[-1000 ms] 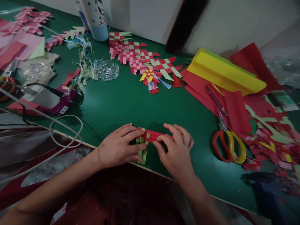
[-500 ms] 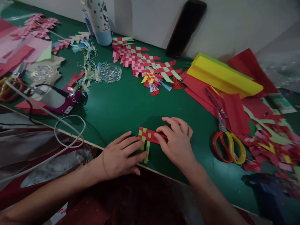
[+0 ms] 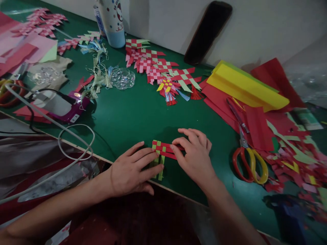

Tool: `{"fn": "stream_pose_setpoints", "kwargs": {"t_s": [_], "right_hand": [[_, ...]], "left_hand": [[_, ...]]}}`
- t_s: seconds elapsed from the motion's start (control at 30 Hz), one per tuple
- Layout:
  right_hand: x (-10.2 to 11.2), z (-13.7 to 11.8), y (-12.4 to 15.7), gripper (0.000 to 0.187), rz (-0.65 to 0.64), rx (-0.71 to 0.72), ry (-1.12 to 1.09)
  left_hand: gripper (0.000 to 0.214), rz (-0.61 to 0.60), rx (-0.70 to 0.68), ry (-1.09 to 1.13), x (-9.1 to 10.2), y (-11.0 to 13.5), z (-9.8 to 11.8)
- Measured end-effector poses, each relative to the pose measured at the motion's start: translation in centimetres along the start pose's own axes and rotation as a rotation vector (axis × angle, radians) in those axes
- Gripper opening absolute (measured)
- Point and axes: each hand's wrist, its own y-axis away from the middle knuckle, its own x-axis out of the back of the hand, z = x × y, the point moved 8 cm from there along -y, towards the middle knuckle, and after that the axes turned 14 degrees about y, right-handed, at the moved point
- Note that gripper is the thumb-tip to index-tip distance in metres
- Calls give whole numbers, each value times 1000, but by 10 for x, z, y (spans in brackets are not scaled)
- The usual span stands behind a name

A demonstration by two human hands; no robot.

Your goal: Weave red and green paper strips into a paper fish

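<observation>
Red and light green paper strips (image 3: 163, 148) are woven into a small checkered piece lying near the table's front edge. My left hand (image 3: 133, 170) lies flat with fingers spread, its fingertips resting on the left side of the weave and on the green strips that hang toward me. At the other side, my right hand (image 3: 192, 153) pinches the red strips between thumb and index finger, the other fingers curled loosely above. The ends of the red strips are hidden behind that hand. Scissors (image 3: 246, 156) with red and yellow handles lie to the right of my right hand.
Finished woven paper fish (image 3: 160, 64) with tassels lie along the back of the green table (image 3: 114, 119). A phone (image 3: 208, 32) leans on the wall. Yellow paper (image 3: 247, 86) and paper scraps (image 3: 293, 160) are at right. A bottle (image 3: 113, 25), tassels (image 3: 98, 75) and a cable (image 3: 76, 132) stand or lie left.
The camera view has shifted slightly. Both hands stay at the woven strips in almost the same pose, and the weave looks nearly unchanged.
</observation>
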Motion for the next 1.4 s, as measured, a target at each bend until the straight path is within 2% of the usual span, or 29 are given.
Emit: {"fn": "stream_pose_setpoints", "kwargs": {"t_s": [0.4, 1.4], "right_hand": [[-4, 1, 0, 13, -20, -34, -18], [-4, -1, -6, 15, -43, -23, 1]], "left_hand": [[64, -74, 49, -27, -6, -5, -11], [61, -76, 49, 5, -6, -5, -10]]}}
